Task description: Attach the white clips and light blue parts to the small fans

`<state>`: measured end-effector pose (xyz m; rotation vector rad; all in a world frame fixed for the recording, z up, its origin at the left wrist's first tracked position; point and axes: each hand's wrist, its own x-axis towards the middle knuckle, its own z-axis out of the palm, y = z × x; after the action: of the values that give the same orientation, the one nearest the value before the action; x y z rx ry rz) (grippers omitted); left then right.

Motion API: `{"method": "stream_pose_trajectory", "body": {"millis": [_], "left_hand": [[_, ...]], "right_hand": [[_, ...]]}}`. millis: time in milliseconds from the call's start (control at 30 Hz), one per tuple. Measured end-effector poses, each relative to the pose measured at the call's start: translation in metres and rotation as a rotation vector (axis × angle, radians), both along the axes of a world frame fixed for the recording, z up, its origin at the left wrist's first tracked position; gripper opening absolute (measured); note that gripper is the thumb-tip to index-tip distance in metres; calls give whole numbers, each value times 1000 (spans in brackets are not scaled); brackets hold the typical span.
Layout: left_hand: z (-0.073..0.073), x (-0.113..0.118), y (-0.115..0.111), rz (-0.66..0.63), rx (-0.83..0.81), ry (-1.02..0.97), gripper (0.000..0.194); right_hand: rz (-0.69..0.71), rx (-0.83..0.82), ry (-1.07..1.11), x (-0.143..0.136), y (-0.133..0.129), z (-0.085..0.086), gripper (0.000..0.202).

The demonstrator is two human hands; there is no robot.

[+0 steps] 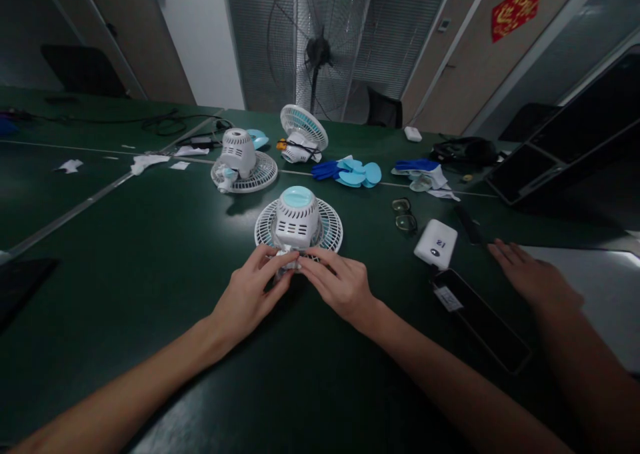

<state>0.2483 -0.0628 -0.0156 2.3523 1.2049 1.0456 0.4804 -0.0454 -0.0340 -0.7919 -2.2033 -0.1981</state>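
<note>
A small white electric fan (296, 226) lies grille-down on the table, its motor housing upward with a light-blue round cap on top. My left hand (250, 291) and my right hand (345, 287) meet at the near side of this fan. Both sets of fingertips are closed on its white neck piece (289, 257), which they partly cover. The fan's grille (330, 227) shows as a ring around the housing. Behind it to the left, a second fan (238, 153) also rests grille-down, with its neck sticking out toward me.
A third fan (303, 134) stands tilted at the back, near light-blue fan blades (360, 174). To the right are gloves (423, 174), glasses (405, 215), a white power bank (436, 243) and a dark phone (480, 321). Another person's hand (533, 281) rests at far right.
</note>
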Motion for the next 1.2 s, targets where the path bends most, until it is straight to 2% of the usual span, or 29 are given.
{"method": "stream_pose_trajectory", "body": {"millis": [300, 433, 533, 733, 767, 833, 900, 933, 1000, 1067, 1100, 1200], "left_hand": [[0, -2, -2, -9, -42, -6, 33], [0, -1, -1, -12, -10, 7, 33], [-1, -2, 0, -14, 6, 9, 32], [-2, -3, -1, -10, -3, 20, 32], [-2, -3, -1, -10, -2, 25, 32], [-2, -3, -2, -12, 0, 26, 33], [-2, -3, -2, -12, 3, 25, 32], [-2, -3, -1, -12, 2, 25, 32], [-2, -3, -1, -12, -5, 21, 32], [-3, -3, 0, -15, -13, 12, 34], [-3, -3, 0, -14, -16, 8, 35], [-3, -3, 0, -16, -11, 3, 35]], "right_hand": [[-7, -91, 131, -9, -3, 2, 22], [10, -246, 252, -14, -5, 7, 16], [31, -571, 484, -19, -3, 8, 11], [98, -1473, 854, -23, 3, 12, 36], [125, -1568, 914, -24, 3, 13, 38], [148, -1651, 996, -25, 2, 15, 38], [100, -1574, 947, -24, 0, 16, 35], [60, -1454, 876, -23, 0, 15, 32], [23, -1075, 654, -18, -1, 13, 26], [71, -644, 383, -10, 0, 10, 25], [103, -478, 257, -7, 1, 8, 27], [89, -216, 75, 2, 5, 2, 31]]}}
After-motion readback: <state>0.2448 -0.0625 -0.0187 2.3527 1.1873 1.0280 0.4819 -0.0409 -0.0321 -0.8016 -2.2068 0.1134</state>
